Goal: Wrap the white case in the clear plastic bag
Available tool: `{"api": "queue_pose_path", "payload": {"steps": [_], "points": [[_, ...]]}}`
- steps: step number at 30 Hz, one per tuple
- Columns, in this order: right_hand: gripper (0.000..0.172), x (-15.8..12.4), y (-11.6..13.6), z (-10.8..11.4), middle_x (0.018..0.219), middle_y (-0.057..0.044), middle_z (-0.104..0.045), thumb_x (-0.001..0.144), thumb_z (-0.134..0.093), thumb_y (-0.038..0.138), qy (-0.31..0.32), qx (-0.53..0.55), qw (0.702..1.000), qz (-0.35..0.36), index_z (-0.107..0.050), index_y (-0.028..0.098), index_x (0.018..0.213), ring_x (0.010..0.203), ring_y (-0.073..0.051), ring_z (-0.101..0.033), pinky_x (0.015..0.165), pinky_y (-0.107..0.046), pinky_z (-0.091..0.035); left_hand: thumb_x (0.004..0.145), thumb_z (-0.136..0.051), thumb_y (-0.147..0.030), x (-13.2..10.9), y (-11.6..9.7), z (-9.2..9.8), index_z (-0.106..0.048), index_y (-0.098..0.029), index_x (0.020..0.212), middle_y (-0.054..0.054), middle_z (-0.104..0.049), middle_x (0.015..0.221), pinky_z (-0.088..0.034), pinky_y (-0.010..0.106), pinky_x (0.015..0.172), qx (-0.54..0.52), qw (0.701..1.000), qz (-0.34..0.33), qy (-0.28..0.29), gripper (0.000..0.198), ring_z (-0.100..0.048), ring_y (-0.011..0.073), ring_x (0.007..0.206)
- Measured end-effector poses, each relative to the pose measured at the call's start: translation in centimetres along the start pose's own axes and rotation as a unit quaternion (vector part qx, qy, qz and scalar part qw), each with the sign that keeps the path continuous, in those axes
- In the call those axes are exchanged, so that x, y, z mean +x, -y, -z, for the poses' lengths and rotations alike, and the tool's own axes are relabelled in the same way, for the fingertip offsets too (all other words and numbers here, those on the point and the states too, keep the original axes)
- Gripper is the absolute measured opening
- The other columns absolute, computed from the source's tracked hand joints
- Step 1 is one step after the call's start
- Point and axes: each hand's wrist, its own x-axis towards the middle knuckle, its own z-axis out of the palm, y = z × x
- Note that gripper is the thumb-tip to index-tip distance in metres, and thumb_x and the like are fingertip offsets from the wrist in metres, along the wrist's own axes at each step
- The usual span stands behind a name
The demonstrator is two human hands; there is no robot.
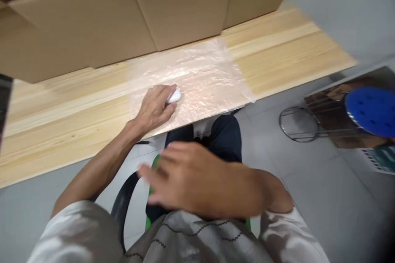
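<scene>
From my seat the feed reads bright and evenly lit – soft indoor light, shadows faint. Glare breaks in crinkled patches across the clear plastic sheet (197, 78) on the wooden table (293, 57). My right hand (188, 181) is smeared with motion blur, close and out of focus – the left hand (156, 107) sharper. Lines bow toward the edges; the lower right corner darkens

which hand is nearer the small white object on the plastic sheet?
Left. The left hand is on the white object; the right hand is off the table, over the lap.
</scene>
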Motion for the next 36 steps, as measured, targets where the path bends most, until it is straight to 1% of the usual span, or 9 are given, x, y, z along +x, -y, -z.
{"api": "queue_pose_path", "payload": {"steps": [3,6,11,17,21,26,30,33,36], "points": [[0.03,0.0,-4.7,-1.1,0.132,-0.018,-0.093,0.128,-0.068,0.034,-0.031,-0.043,0.994,-0.092,-0.079,0.015,0.148,0.122,-0.033,-0.087,0.109,-0.046,-0.066,0.119,-0.06,-0.049,0.1,0.0,-0.4,-0.072,-0.024,0.17,0.018,-0.079,0.156,-0.056,0.063,0.127,-0.015,1.0,0.012,-0.001,0.058,-0.07,0.039,0.142],[0.036,-0.1,-8.9,-3.0,0.152,-0.019,-0.089,0.126,-0.058,0.026,-0.104,-0.043,0.98,-0.163,-0.081,0.017,0.152,0.142,-0.038,-0.084,0.122,-0.054,-0.066,0.117,-0.064,-0.047,0.1,-0.1,-0.7,-0.072,-0.027,0.17,0.015,-0.081,0.151,-0.058,0.063,0.123,-0.02,0.999,0.034,0.007,0.058,-0.071,0.0387,0.137],[0.043,-1.2,-12.9,-5.8,0.162,-0.016,-0.084,0.125,-0.051,0.029,-0.153,-0.05,0.969,-0.186,-0.085,0.022,0.151,0.159,-0.039,-0.076,0.135,-0.063,-0.062,0.111,-0.067,-0.039,-0.2,0.0,0.5,-0.069,-0.028,0.175,0.015,-0.079,0.151,-0.057,0.064,0.125,-0.021,0.998,0.054,0.004,0.065,-0.07,0.04,0.138],[0.047,-2.6,-14.0,-7.2,0.178,-0.017,-0.074,0.126,-0.051,0.031,-0.142,-0.045,0.974,-0.173,-0.083,0.02,0.158,0.173,-0.039,-0.065,0.146,-0.07,-0.051,0.107,-0.069,-0.036,-0.5,2.9,3.1,-0.071,-0.028,0.172,0.016,-0.078,0.153,-0.059,0.066,0.126,-0.054,0.995,0.078,0.032,0.065,-0.071,0.0421,0.142],[0.047,-2.9,-14.2,-7.3,0.179,-0.015,-0.074,0.126,-0.052,0.034,-0.139,-0.047,0.973,-0.179,-0.083,0.022,0.16,0.173,-0.039,-0.065,0.145,-0.07,-0.051,0.107,-0.067,-0.029,0.1,4.7,3.9,-0.083,-0.029,0.151,0.014,-0.081,0.149,-0.06,0.067,0.129,-0.089,0.993,0.063,0.048,0.046,-0.074,0.039,0.143],[0.048,-3.2,-13.8,-7.5,0.182,-0.014,-0.072,0.124,-0.055,0.033,-0.137,-0.05,0.97,-0.193,-0.08,0.024,0.163,0.174,-0.041,-0.065,0.146,-0.075,-0.048,0.113,-0.066,-0.03,0.4,5.0,4.1,-0.088,-0.032,0.128,0.01,-0.085,0.15,-0.056,0.073,0.138,-0.136,0.987,0.067,0.043,0.027,-0.074,0.0356,0.156],[0.048,-3.4,-13.6,-7.4,0.182,-0.012,-0.072,0.124,-0.056,0.033,-0.131,-0.044,0.97,-0.199,-0.079,0.027,0.166,0.174,-0.041,-0.065,0.146,-0.077,-0.048,0.114,-0.073,-0.038,-0.4,4.7,4.4,-0.092,-0.033,0.121,0.008,-0.084,0.157,-0.053,0.085,0.139,-0.167,0.98,0.105,0.031,0.021,-0.065,0.0416,0.172],[0.047,-3.6,-13.6,-7.1,0.182,-0.014,-0.072,0.124,-0.056,0.034,-0.131,-0.038,0.972,-0.192,-0.08,0.025,0.163,0.174,-0.042,-0.065,0.146,-0.077,-0.048,0.116,-0.07,-0.042,-0.9,5.2,4.9,-0.091,-0.033,0.116,0.007,-0.082,0.162,-0.058,0.085,0.132,-0.173,0.974,0.143,-0.013,0.022,-0.065,0.0425,0.173],[0.045,-3.6,-13.7,-6.6,0.176,-0.012,-0.077,0.124,-0.056,0.035,-0.136,-0.02,0.973,-0.187,-0.082,0.026,0.16,0.17,-0.043,-0.068,0.145,-0.076,-0.05,0.122,-0.063,-0.055,-1.2,7.1,5.6,-0.086,-0.029,0.118,0.006,-0.085,0.152,-0.063,0.074,0.13,-0.172,0.956,0.207,-0.116,0.035,-0.074,0.0343,0.159]]}}
